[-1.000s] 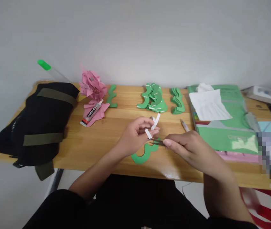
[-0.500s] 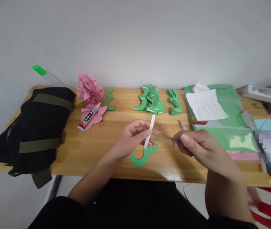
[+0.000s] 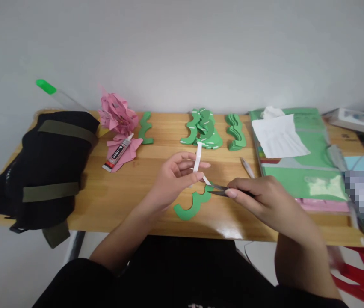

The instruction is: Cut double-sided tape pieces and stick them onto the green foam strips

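A narrow white strip (image 3: 197,158) is pinched between the thumb and fingers of my left hand (image 3: 177,175), over the middle of the table. Its upper part stands up; a lower piece slants down to the right from the thumb. My right hand (image 3: 258,194) is closed around dark tweezers (image 3: 218,190). Their tips point left and meet the slanting end of the strip; whether they grip it I cannot tell. Just below both hands, a green wavy cut-out (image 3: 188,209) lies on the table.
Green wavy pieces with white strips (image 3: 204,128) are heaped at the back, beside a green stack (image 3: 235,132). Pink scraps (image 3: 117,113) and a glue tube (image 3: 117,153) lie left, near a black bag (image 3: 56,167). A pen (image 3: 247,167) and green package (image 3: 303,171) are right.
The tweezers have moved slightly left and down, with their prongs now visibly apart, reaching the strip's lower end. The strip, straight before, now bends at my left thumb. The view has shifted slightly.
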Available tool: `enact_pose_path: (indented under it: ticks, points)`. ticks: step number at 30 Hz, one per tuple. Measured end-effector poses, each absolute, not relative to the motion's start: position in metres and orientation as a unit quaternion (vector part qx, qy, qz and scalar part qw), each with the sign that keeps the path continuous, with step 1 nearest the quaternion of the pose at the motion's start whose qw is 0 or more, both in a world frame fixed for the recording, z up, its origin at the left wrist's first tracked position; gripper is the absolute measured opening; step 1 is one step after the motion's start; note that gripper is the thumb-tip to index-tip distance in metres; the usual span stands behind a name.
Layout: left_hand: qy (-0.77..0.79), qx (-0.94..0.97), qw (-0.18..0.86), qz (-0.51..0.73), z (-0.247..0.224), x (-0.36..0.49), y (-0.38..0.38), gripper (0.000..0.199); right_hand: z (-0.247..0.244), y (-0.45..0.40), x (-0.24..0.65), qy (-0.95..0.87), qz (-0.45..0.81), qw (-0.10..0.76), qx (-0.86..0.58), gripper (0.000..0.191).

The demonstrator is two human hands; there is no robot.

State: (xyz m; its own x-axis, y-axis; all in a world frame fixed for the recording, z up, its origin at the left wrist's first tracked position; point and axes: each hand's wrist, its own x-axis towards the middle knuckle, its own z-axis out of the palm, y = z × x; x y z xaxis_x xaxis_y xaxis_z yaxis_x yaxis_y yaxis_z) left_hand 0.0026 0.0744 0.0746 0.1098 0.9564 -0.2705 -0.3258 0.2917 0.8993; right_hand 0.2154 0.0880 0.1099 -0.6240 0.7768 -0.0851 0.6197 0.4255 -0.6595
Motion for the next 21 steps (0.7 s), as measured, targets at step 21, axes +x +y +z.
enact_pose_path:
  ticks: [21]
  points:
    - [0.457,0.352,0.658,0.484,0.076,0.003,0.077,0.044,0.112,0.089,0.229,-0.819,0.432,0.12,-0.358,0.054]
